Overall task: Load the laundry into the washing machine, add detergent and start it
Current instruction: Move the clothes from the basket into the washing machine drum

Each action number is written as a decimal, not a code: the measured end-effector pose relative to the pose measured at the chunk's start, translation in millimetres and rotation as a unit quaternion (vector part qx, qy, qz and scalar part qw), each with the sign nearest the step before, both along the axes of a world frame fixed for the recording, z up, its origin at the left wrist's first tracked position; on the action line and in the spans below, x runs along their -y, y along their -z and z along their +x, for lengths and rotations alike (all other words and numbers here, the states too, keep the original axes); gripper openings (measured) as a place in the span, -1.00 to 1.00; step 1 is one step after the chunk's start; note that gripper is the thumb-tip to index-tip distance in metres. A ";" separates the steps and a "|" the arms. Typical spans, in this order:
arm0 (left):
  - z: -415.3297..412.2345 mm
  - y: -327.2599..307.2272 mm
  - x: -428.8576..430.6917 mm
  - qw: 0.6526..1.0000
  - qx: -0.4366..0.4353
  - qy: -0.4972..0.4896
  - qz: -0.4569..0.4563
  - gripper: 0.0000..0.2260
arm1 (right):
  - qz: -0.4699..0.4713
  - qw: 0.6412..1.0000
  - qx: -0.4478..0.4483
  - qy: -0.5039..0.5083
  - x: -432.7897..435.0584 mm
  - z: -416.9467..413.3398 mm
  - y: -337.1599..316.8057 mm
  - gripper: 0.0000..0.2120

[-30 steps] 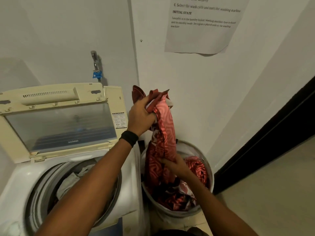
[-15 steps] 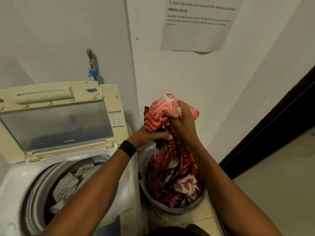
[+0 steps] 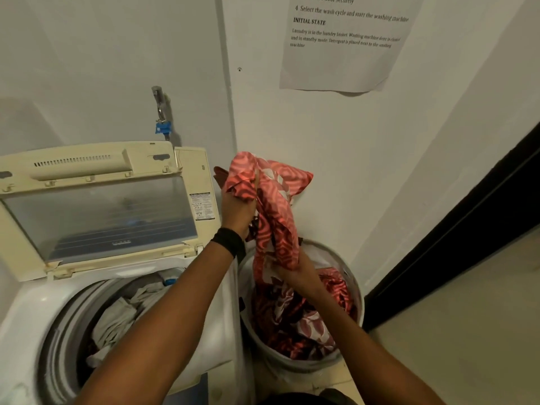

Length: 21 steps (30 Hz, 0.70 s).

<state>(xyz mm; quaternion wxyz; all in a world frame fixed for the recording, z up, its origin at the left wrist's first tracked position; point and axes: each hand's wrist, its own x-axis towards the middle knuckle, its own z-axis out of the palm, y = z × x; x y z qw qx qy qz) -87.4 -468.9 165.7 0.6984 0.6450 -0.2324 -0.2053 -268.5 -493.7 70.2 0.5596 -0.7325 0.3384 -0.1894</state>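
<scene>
The left hand [image 3: 238, 207] gripped the top of the red patterned cloth [image 3: 276, 200], raised at twelve o'clock above the laundry basket [image 3: 292, 366], while the right hand [image 3: 293, 270] clutched a lower fold just over the rim. The rest of the cloth trailed into the basket, which stood at three o'clock of the washing machine [image 3: 216, 331] (lid [image 3: 96, 217] propped up), with grey laundry [image 3: 117, 320] already in its drum.

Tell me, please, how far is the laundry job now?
Done: the lid stands open and pale laundry lies in the drum. In hand: the left grip holds the red patterned cloth high, the right grip holds it lower, over the basket. Left: the cloth still in the basket, detergent, closing, starting.
</scene>
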 end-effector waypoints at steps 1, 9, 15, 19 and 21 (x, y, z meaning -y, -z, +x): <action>4.0 2.3 0.0 1.000 0.007 -0.008 0.006 -0.90 | -0.003 1.000 -0.014 -0.008 1.5 -4.3 0.6 -0.67; 11.9 32.4 -9.3 0.966 0.220 -0.018 0.136 -0.57 | -0.088 0.968 0.177 0.158 54.5 -12.5 -122.9 -0.67; -16.6 9.3 -14.5 0.967 0.073 0.231 0.085 -0.31 | -0.071 0.959 0.195 0.193 61.1 29.8 -129.8 -0.57; -7.2 9.8 -23.0 0.927 0.077 0.343 0.128 -0.32 | -0.017 0.982 0.147 0.118 60.4 35.1 -115.7 -0.72; -10.8 15.3 -22.8 0.925 0.088 0.337 0.151 -0.31 | 0.030 0.988 0.133 0.068 60.9 36.5 -114.8 -0.75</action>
